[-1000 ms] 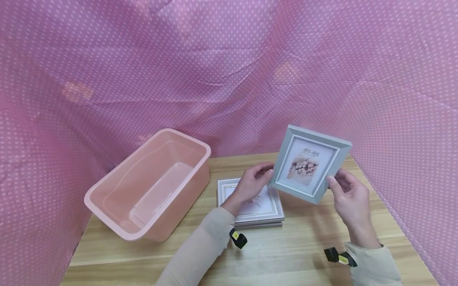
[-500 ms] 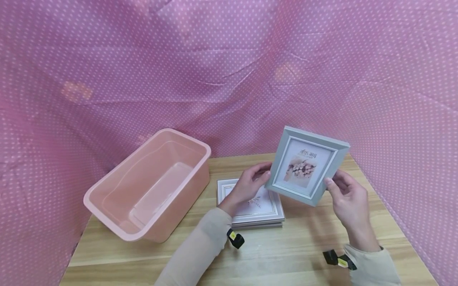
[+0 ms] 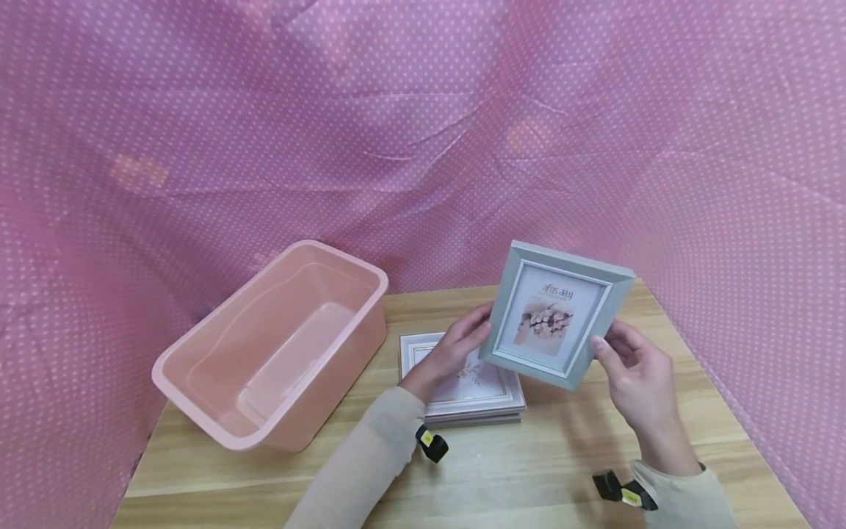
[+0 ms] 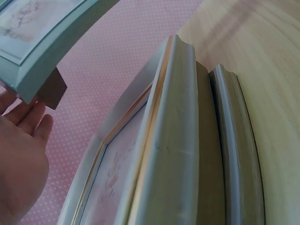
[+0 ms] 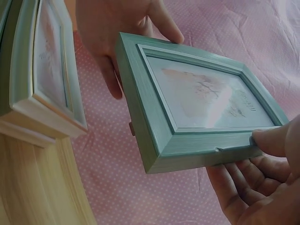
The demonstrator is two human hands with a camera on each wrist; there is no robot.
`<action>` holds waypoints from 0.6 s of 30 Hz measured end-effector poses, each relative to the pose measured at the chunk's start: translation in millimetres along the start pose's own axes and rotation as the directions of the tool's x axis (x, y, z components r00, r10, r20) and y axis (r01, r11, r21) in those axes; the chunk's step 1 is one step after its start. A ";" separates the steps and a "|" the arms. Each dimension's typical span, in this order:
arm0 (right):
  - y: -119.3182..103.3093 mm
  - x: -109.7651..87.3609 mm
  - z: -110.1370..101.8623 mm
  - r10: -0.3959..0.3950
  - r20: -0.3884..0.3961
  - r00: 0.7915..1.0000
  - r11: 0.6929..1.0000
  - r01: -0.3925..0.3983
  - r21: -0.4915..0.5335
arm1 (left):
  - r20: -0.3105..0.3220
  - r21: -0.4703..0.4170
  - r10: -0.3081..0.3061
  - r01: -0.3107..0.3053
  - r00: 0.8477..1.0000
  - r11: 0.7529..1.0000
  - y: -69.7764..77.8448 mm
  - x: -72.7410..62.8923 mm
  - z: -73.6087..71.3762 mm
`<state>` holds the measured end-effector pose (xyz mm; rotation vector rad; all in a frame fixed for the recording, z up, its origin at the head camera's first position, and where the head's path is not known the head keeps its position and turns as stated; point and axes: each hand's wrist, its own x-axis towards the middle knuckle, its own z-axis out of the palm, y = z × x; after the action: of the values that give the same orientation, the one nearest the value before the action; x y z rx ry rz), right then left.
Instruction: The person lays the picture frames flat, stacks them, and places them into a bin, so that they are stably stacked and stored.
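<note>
A pale green picture frame (image 3: 552, 316) with a blossom print is held tilted above the table, its front toward the head camera. My right hand (image 3: 642, 375) grips its right edge, the thumb on the front and the fingers curled behind. On its left edge is my left hand (image 3: 453, 348), with the thumb at the side and fingers reaching behind, as the right wrist view also shows of the left hand (image 5: 123, 28). Below the left hand lies a stack of white picture frames (image 3: 463, 404), partly covered by that hand and the green frame.
A deep pink plastic tub (image 3: 340, 360) stands on the left of the wooden table (image 3: 515, 470). Pink dotted cloth (image 3: 423, 147) hangs behind and along both sides of the table. Black wrist cameras (image 3: 432, 444) sit at both sleeves.
Both hands have carried the green picture frame slightly left and down, closer to the white stack. The tub and the stack stay where they were.
</note>
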<state>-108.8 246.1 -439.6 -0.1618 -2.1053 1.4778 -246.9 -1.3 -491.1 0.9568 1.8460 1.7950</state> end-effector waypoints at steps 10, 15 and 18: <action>-5.0 -4.0 4.1 0.001 0.011 1.000 0.999 -0.001 0.043 | 0.025 0.023 0.000 -0.001 1.000 1.000 -1.3 -6.0 -4.8; -5.8 -4.8 4.9 -0.001 0.013 1.000 0.999 0.000 0.042 | 0.036 0.022 0.039 -0.039 0.999 0.999 -3.7 -6.5 -7.8; -5.8 -5.3 5.1 0.000 0.011 1.000 0.999 0.000 0.040 | 0.037 0.021 0.053 -0.054 0.998 0.998 -4.2 -6.9 -8.6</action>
<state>-105.7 237.5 -437.7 -0.1388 -2.0825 1.5229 -249.0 -12.0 -495.5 1.0495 1.8377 1.7800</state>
